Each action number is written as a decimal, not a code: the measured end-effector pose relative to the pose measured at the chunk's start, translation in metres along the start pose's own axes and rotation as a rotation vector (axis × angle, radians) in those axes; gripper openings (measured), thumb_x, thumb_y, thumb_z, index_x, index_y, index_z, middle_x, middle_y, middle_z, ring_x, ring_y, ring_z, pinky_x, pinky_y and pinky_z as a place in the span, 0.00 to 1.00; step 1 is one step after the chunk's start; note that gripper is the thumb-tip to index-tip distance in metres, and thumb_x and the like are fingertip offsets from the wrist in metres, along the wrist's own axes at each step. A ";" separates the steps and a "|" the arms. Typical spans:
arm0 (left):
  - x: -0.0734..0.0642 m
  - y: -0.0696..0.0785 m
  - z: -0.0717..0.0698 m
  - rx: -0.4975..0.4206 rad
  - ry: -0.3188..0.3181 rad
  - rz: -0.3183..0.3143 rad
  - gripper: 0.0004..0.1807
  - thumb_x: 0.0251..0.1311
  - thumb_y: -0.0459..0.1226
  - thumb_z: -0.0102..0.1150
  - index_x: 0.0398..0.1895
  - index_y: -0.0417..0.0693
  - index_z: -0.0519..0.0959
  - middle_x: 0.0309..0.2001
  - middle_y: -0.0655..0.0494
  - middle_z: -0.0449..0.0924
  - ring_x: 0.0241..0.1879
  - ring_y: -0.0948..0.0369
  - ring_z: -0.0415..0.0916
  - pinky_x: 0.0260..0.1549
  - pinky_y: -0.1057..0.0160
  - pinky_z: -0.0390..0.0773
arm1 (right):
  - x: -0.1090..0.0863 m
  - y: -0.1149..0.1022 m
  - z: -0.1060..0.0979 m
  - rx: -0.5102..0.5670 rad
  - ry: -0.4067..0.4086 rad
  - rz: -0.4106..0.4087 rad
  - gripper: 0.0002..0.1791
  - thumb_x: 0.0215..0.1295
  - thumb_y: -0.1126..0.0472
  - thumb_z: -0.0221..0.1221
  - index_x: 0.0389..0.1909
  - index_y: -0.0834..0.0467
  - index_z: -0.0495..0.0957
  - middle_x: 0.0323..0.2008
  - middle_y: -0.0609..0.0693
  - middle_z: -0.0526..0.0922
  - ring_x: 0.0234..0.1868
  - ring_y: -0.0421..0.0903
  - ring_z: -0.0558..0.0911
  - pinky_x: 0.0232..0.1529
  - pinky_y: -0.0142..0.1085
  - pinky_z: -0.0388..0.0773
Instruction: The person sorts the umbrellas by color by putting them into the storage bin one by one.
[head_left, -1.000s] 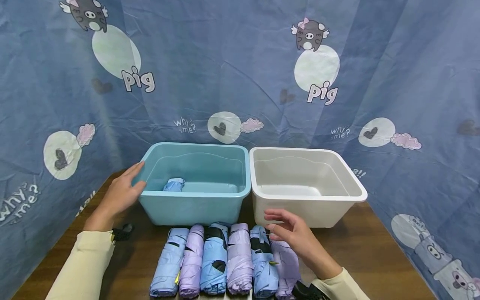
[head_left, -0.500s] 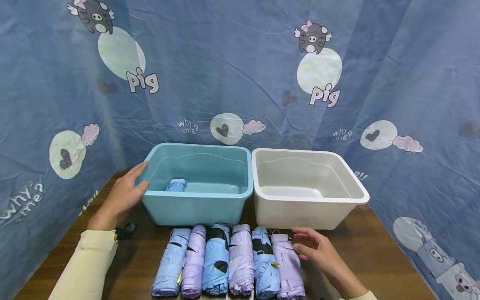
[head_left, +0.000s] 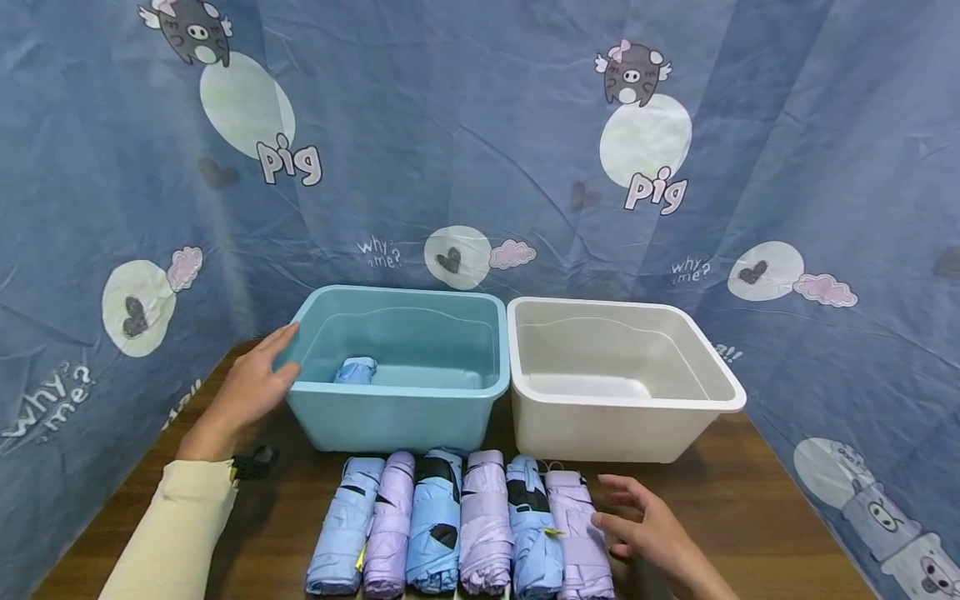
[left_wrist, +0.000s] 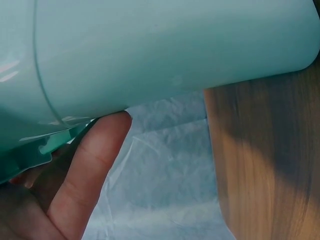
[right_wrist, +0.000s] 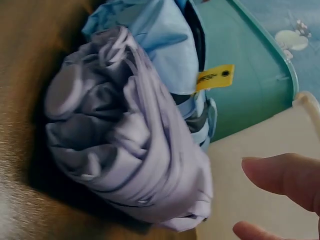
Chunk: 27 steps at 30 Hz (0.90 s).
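In the head view my left hand [head_left: 251,385] rests at the left side of the teal bin [head_left: 397,421], fingers stretched along its rim. Its finger [left_wrist: 95,165] touches the bin's outer wall in the left wrist view. My right hand [head_left: 648,529] is just right of the rightmost lilac folded umbrella [head_left: 579,533], fingers loosely bent and holding nothing. Seen from the right wrist, that lilac umbrella [right_wrist: 145,145] lies end-on, with a blue folded umbrella [right_wrist: 167,50] carrying a yellow tag behind it. A blue folded umbrella [head_left: 356,371] lies inside the teal bin, partly hidden by the front wall.
A cream bin [head_left: 600,429] stands right of the teal one. In front of them several folded umbrellas, blue and lilac by turns, lie in a row, such as the leftmost blue umbrella [head_left: 341,525]. Behind the wooden table [head_left: 750,517] hangs a blue printed cloth [head_left: 465,125].
My right hand has moved right and down, from over the rightmost lilac umbrella to beside it, uncovering it. My left hand stays at the teal bin. The head view has shifted slightly.
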<state>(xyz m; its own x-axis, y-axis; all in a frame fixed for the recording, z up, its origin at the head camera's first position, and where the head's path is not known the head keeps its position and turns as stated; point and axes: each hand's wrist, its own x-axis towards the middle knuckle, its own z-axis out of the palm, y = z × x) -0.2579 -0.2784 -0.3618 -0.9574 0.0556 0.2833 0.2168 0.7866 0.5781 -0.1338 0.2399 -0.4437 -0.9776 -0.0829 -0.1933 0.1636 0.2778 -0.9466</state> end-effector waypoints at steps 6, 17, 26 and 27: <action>0.001 0.003 -0.003 -0.016 0.005 0.002 0.35 0.67 0.37 0.42 0.76 0.43 0.49 0.74 0.38 0.48 0.68 0.33 0.49 0.56 0.28 0.57 | -0.002 0.003 0.003 0.006 -0.016 0.004 0.35 0.59 0.61 0.65 0.66 0.63 0.64 0.58 0.70 0.67 0.51 0.57 0.75 0.37 0.48 0.82; 0.000 0.002 0.002 -0.017 -0.009 -0.035 0.35 0.67 0.37 0.40 0.77 0.44 0.48 0.75 0.38 0.47 0.68 0.31 0.49 0.55 0.27 0.56 | -0.008 0.009 0.012 -0.090 -0.026 -0.043 0.39 0.54 0.63 0.68 0.65 0.65 0.62 0.51 0.66 0.73 0.40 0.52 0.78 0.29 0.43 0.80; -0.001 0.002 0.001 -0.030 -0.008 -0.060 0.35 0.67 0.38 0.40 0.77 0.44 0.48 0.75 0.39 0.46 0.68 0.31 0.50 0.54 0.27 0.57 | -0.005 0.012 0.016 -0.131 -0.081 -0.124 0.39 0.51 0.66 0.70 0.63 0.69 0.62 0.44 0.61 0.77 0.39 0.51 0.79 0.35 0.39 0.77; -0.001 0.002 0.001 -0.031 -0.007 -0.060 0.35 0.67 0.38 0.40 0.77 0.44 0.47 0.75 0.39 0.46 0.68 0.31 0.50 0.54 0.27 0.57 | -0.004 0.012 0.016 -0.133 -0.080 -0.128 0.40 0.51 0.66 0.70 0.63 0.69 0.62 0.44 0.61 0.77 0.39 0.51 0.79 0.34 0.39 0.77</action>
<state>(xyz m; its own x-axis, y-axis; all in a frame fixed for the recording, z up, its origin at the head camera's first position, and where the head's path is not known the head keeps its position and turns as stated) -0.2566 -0.2761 -0.3611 -0.9701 0.0134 0.2423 0.1648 0.7691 0.6175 -0.1253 0.2280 -0.4589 -0.9747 -0.2004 -0.0986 0.0146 0.3835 -0.9234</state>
